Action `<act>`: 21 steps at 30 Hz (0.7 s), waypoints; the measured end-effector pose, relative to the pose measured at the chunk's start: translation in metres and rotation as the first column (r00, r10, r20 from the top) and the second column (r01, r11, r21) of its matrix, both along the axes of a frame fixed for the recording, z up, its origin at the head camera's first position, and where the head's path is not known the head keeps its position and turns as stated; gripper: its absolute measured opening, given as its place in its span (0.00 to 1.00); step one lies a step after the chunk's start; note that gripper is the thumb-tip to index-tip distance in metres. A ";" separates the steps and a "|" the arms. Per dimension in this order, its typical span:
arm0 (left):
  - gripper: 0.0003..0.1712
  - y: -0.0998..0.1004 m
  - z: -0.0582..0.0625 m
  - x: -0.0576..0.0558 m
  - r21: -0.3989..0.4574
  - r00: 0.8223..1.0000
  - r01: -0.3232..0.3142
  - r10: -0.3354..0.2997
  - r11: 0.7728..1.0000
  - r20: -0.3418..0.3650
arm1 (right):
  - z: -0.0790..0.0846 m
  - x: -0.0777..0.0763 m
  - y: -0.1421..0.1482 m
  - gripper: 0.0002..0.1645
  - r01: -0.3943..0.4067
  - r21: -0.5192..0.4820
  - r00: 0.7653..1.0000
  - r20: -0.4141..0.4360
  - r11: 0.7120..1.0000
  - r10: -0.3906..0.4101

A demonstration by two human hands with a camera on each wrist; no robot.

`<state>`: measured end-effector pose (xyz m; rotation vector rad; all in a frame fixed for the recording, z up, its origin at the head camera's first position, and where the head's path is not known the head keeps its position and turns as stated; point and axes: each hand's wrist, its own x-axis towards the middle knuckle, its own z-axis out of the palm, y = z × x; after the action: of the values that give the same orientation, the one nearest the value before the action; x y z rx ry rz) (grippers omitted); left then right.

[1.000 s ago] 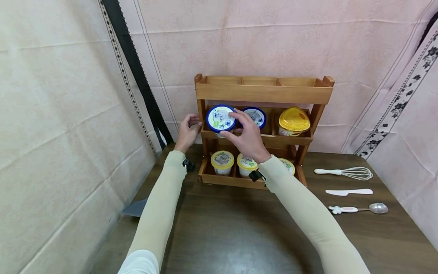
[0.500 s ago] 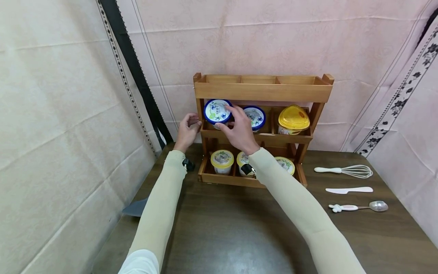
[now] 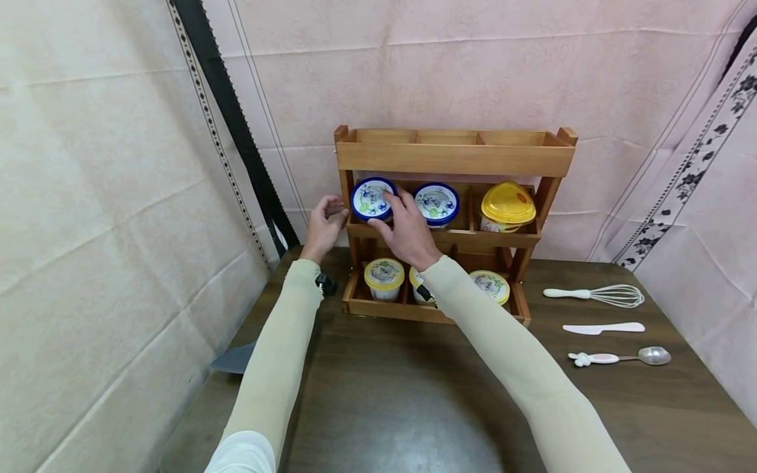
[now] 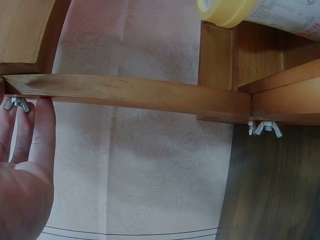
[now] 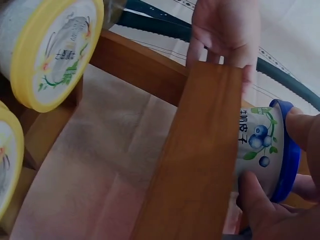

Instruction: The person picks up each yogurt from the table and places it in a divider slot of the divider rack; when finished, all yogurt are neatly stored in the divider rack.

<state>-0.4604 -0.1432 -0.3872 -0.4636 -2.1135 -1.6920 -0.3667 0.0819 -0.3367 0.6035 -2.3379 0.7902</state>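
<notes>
My right hand [image 3: 408, 231] grips a white tub with a blue lid [image 3: 371, 198] and printed blueberries, with fingers and thumb at its rim. The tub sits tilted lid-forward in the left compartment of the middle tier of a wooden three-tier rack [image 3: 455, 157]. In the right wrist view the tub's blueberry side [image 5: 257, 140] shows behind the tier's front board. My left hand [image 3: 324, 226] holds the rack's left side post [image 4: 125, 92], fingertips beside a wing nut [image 4: 17, 103]. Another blue-lidded tub [image 3: 436, 203] stands in the middle compartment.
A tub with a domed yellow lid [image 3: 507, 205] fills the middle tier's right compartment. Several yellow-lidded tubs [image 3: 384, 277] stand on the bottom tier. Right of the rack lie a whisk [image 3: 597, 295], a white knife [image 3: 603, 328] and a spoon [image 3: 650, 356]. Cloth curtains [image 3: 485, 72] hang behind.
My right hand has moved the blue-lidded tub left and back into the left compartment of the middle tier, uncovering the second blue-lidded tub. My left hand has stayed at the post.
</notes>
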 end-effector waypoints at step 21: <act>0.17 0.006 0.003 0.001 0.013 1.000 0.007 -0.007 1.000 0.007 | -0.007 0.009 0.014 0.39 0.022 0.024 0.999 0.038 0.999 -0.023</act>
<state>-0.4597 -0.1371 -0.3844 -0.4624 -2.1065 -1.7125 -0.3581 0.0956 -0.3440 0.5754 -2.3876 0.7711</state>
